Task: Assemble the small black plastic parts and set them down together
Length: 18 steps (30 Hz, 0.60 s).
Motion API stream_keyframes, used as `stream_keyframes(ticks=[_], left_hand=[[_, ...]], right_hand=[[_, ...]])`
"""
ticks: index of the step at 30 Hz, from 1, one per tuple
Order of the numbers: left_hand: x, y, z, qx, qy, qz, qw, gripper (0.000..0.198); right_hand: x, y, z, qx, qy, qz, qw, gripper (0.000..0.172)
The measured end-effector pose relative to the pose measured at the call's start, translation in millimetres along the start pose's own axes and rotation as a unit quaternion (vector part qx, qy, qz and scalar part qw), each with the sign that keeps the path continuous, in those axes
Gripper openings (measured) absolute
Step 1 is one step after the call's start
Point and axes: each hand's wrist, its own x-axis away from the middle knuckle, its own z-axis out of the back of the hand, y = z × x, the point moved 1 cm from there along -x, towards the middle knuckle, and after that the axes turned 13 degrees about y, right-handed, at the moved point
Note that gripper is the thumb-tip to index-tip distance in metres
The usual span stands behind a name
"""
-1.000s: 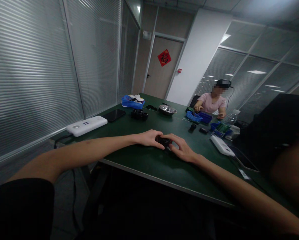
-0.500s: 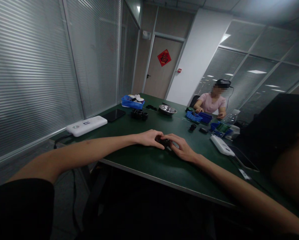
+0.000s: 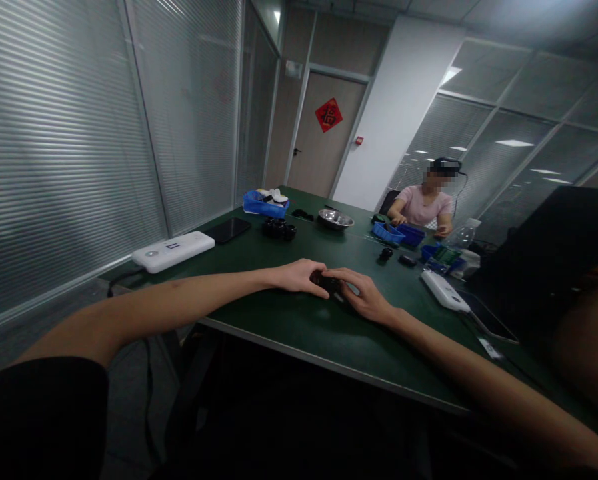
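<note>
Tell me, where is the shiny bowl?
In the head view, the bowl sits far back on the table, between black parts at left and a blue bin at right.

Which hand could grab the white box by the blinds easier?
Left, probably. The left hand lies nearer the white box; the right hand, also touching the small black part, would have to cross over.

Quick tally: one table [image 3: 279, 327], two hands, left hand [image 3: 299, 276] and right hand [image 3: 367, 301], and one black part [image 3: 330, 285]. Two white devices [image 3: 173, 251] [image 3: 446, 291], one phone [image 3: 227, 230], one bowl [image 3: 335, 219], three blue bins [image 3: 265, 205] [image 3: 387, 234] [image 3: 413, 235], one bottle [image 3: 461, 237] — plus two small black bits [image 3: 386, 253] [image 3: 407, 260]. One other person [image 3: 423, 207], one door [image 3: 319, 153], one red sign [image 3: 329, 115].
</note>
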Motion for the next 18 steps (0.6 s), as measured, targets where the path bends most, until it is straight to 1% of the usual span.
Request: stream_keyframes(ticks=[4, 12, 18], left_hand=[[1, 3, 0.4, 0.007, -0.002, 0.003, 1.0, 0.049], [2, -1, -1.3, 0.052, -0.006, -0.02, 0.998, 0.051], [3, 5, 0.9, 0.074, 0.003, -0.046, 0.996, 0.061]], right_hand=[[1, 1, 1, -0.001, 0.002, -0.002, 1.0, 0.039], [-1, -7, 5, 0.016, -0.024, 0.015, 0.999, 0.044], [-2, -9, 4, 0.019, -0.005, 0.005, 1.0, 0.041]])
